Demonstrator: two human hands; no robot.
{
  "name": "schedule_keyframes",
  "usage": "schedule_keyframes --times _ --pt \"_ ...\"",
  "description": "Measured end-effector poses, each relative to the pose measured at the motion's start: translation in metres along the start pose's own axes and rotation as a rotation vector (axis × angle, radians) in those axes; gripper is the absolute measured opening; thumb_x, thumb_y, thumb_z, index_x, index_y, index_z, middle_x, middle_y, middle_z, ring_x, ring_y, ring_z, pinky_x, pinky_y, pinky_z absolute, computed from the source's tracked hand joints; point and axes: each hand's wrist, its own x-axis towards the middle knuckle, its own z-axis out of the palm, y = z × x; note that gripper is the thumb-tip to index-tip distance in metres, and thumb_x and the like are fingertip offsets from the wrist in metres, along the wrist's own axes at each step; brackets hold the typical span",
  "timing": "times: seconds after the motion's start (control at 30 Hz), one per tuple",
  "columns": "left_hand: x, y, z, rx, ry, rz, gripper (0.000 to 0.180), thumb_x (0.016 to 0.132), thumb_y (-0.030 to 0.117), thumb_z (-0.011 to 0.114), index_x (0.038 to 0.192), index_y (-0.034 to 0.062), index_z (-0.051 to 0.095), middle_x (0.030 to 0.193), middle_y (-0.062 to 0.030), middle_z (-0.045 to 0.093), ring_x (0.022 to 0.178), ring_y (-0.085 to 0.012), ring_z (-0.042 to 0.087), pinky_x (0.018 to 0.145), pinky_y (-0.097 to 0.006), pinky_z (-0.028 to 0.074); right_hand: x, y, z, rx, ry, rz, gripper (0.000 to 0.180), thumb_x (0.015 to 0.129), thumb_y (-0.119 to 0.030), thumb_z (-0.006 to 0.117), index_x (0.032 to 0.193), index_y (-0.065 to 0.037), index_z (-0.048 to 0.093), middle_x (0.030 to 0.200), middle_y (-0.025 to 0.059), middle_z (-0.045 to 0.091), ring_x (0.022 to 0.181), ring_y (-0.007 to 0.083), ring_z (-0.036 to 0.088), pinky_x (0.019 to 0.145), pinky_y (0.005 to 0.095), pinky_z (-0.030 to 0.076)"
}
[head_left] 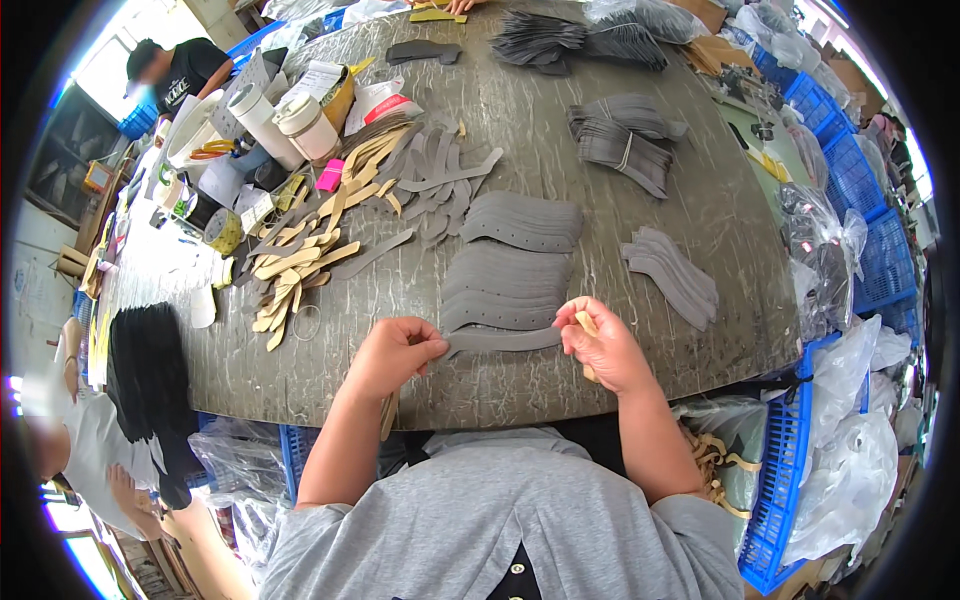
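My left hand (395, 352) is closed, thumb and finger pinching the left end of a curved grey strip (505, 341). Below that wrist hangs a narrow tan strip (388, 415); what holds it is hidden. My right hand (612, 355) is curled around a small tan strip (587, 322), its fingertips near the grey strip's right end. Just beyond this strip lies a fanned row of grey pieces with small holes (508, 280). Farther off is another overlapping group of grey pieces (522, 220).
Loose tan and grey strips (300, 260) lie left, near containers (262, 125). Grey bundles (625, 145) and a small stack (672, 275) sit right. Black strips (148, 370) hang at the left edge. Blue crates (785, 470) with plastic bags flank the table (740, 240). Other people are at left.
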Motion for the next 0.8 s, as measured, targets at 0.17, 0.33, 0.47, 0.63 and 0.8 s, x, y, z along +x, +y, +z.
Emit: schedule_keyframes --times 0.17,0.33,0.47,0.63,0.8 --pt "0.015 -0.004 0.008 0.161 0.056 -0.022 0.014 0.079 0.012 0.073 0.082 -0.0012 0.07 0.064 -0.0016 0.062 0.056 -0.0071 0.055 0.051 -0.024 0.042 0.016 0.025 0.0 -0.344 0.175 -0.085 0.012 0.087 -0.002 0.068 0.092 -0.004 0.057 0.079 -0.0025 0.054 0.071 0.0055 0.05 0.062 0.0225 0.043" --pt "0.028 -0.017 0.014 0.362 0.099 0.018 0.017 0.077 0.015 0.074 0.081 -0.002 0.071 0.063 -0.0056 0.063 0.056 -0.011 0.057 0.053 -0.027 0.045 0.018 0.031 0.009 -0.608 0.334 -0.113 0.012 0.083 0.0 0.068 0.09 0.0 0.058 0.074 0.0023 0.059 0.066 0.0083 0.054 0.059 0.026 0.046" --pt "0.033 -0.024 0.013 0.382 0.076 0.027 0.018 0.077 0.015 0.074 0.081 -0.0015 0.071 0.062 -0.0065 0.063 0.056 -0.0116 0.057 0.053 -0.029 0.046 0.018 0.033 0.007 -0.688 0.349 -0.141 0.015 0.081 -0.002 0.07 0.089 0.002 0.058 0.077 0.0086 0.065 0.068 0.012 0.059 0.063 0.0288 0.049" --pt "0.034 -0.019 0.014 0.424 0.066 -0.008 0.017 0.076 0.016 0.074 0.079 -0.001 0.07 0.062 -0.0074 0.063 0.056 -0.0135 0.058 0.054 -0.031 0.047 0.018 0.039 0.003 -0.718 0.347 -0.143 0.015 0.08 -0.002 0.071 0.088 0.002 0.059 0.076 0.0102 0.066 0.067 0.0136 0.061 0.062 0.0295 0.049" --pt "0.035 -0.021 0.015 0.51 0.077 0.061 0.018 0.075 0.017 0.074 0.079 -0.0001 0.071 0.063 -0.0111 0.065 0.057 -0.0179 0.061 0.057 -0.033 0.049 0.017 0.038 0.003 -0.751 0.329 -0.152 0.014 0.079 -0.001 0.071 0.085 0.001 0.058 0.072 0.0092 0.065 0.063 0.013 0.059 0.059 0.0293 0.048"
